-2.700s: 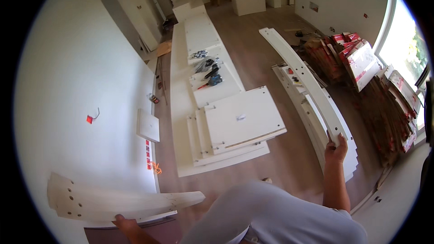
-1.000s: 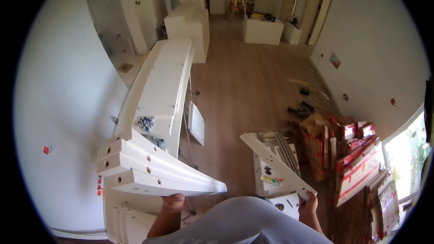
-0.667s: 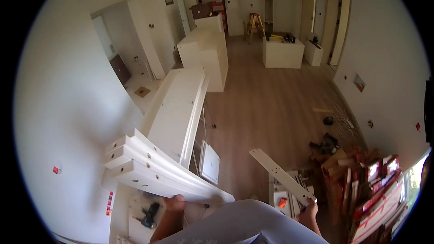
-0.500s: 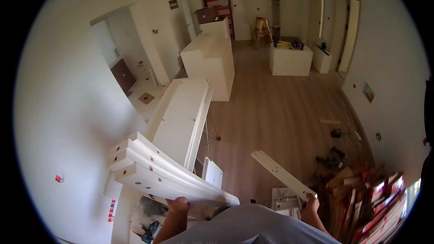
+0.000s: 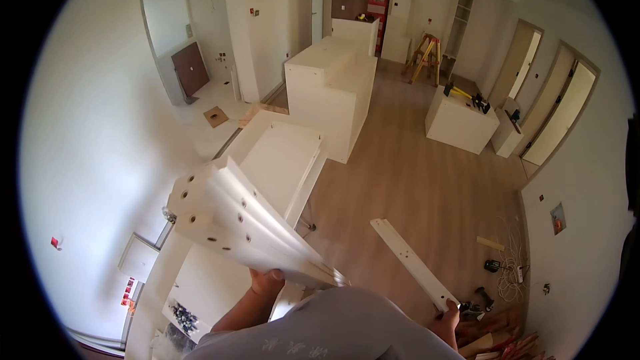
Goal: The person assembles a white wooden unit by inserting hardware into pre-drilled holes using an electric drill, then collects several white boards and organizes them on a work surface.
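Observation:
My left hand (image 5: 268,283) grips a bundle of long white boards (image 5: 250,237) from below, thumb against the nearest one. Drilled holes show along their far ends, which tilt up over a white panel (image 5: 280,147) lying flat on a raised support. Off to the right, my right hand (image 5: 445,319) is closed around the near end of a single narrow white board (image 5: 408,259). That board slants away to the left over the wood floor and has small holes along its face. My left fingertips are hidden behind the bundle.
Large white cabinet boxes (image 5: 327,93) stand ahead beyond the panel. A low white cabinet (image 5: 460,123) with tools on top is at the far right, a stepladder (image 5: 427,60) behind it. Cables (image 5: 512,273) and cardboard scraps (image 5: 497,340) lie right. Small dark hardware (image 5: 183,317) sits lower left.
The view has turned, so the room appears shifted and tilted. The bundle in my left hand has swung and its far ends sit closer together. Both hands keep their hold.

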`<state>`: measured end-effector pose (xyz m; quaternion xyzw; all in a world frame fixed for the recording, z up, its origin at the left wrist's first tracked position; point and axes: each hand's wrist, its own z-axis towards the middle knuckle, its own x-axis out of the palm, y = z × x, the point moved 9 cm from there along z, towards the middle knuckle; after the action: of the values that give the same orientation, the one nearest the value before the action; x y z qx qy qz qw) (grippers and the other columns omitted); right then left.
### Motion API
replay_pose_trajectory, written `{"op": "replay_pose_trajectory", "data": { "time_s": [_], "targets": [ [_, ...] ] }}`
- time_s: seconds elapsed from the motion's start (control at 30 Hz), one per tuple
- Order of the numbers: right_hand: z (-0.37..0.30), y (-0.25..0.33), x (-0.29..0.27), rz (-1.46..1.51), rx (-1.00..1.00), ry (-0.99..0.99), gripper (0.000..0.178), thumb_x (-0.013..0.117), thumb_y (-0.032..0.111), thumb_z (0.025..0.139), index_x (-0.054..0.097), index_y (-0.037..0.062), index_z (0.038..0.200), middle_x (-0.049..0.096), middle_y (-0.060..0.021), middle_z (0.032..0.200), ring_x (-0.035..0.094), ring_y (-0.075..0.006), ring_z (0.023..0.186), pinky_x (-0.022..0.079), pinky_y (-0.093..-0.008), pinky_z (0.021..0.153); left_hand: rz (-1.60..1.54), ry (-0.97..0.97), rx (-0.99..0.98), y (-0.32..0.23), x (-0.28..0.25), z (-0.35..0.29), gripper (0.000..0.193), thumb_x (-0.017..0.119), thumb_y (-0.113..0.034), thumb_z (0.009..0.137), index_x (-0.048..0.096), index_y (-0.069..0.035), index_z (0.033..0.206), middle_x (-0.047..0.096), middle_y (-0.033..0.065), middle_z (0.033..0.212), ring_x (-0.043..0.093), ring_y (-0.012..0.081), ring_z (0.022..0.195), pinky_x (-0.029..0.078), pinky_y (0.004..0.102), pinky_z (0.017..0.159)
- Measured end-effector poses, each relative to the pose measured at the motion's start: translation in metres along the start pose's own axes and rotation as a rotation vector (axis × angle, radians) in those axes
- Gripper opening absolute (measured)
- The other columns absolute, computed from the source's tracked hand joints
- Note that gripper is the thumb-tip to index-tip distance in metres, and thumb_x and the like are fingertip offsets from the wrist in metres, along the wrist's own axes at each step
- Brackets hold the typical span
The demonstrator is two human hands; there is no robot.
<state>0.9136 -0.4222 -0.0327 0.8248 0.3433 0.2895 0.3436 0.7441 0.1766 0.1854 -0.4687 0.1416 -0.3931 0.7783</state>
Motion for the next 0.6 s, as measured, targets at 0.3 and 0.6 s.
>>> {"op": "replay_pose_trajectory", "data": {
  "time_s": [0.3, 0.6],
  "targets": [
    [0.116, 0.054, 0.201, 0.079, 0.01, 0.102, 0.045, 0.066, 0.023, 0.088, 0.056, 0.0072, 0.13, 0.064, -0.0088, 0.119, 0.065, -0.0247, 0.106, 0.05, -0.0279, 0.077, 0.334, -0.02, 0.013, 0.097, 0.098, 0.175, 0.085, 0.046, -0.078, 0.093, 0.061, -0.001, 0.125, 0.068, 0.0126, 0.117, 0.064, 0.0309, 0.109, 0.048, 0.0454, 0.098],
    [0.288, 0.139, 0.521, 0.148, -0.003, 0.404, 0.046, 0.067, 0.017, 0.09, 0.052, 0.002, 0.131, 0.061, -0.0133, 0.123, 0.065, -0.0294, 0.112, 0.056, -0.0315, 0.085, 0.242, -0.078, 0.1, 0.185, 0.216, 0.287, 0.097, 0.08, -0.063, 0.08, 0.044, 0.0, 0.144, 0.06, 0.0132, 0.133, 0.06, 0.0258, 0.118, 0.051, 0.0433, 0.096]
  ]
}}
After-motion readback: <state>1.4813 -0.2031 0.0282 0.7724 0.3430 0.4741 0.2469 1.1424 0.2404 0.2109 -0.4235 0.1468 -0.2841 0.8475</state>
